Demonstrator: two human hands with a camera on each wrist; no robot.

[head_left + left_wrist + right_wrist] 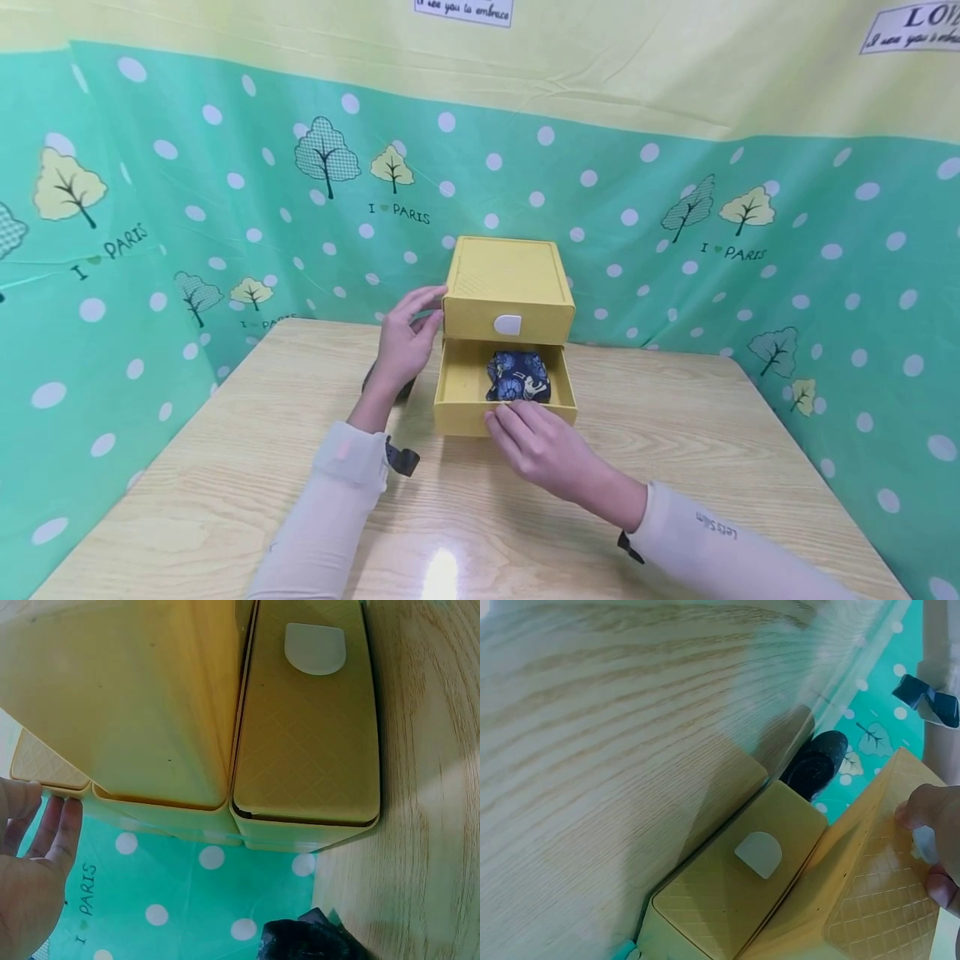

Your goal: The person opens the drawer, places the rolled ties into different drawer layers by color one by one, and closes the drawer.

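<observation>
A yellow drawer cabinet stands on the table, its top drawer closed. The drawer below is pulled out and holds a folded navy cloth with a blue flower pattern. My right hand is at that drawer's front. In the right wrist view its thumb and finger pinch the white handle. With mostly straight fingers, my left hand touches the cabinet's upper left side. A lower closed drawer shows in the left wrist view.
A black object sits left of the cabinet, partly hidden behind my left wrist in the head view. The wooden table extends around the cabinet. A green dotted curtain hangs behind and at both sides.
</observation>
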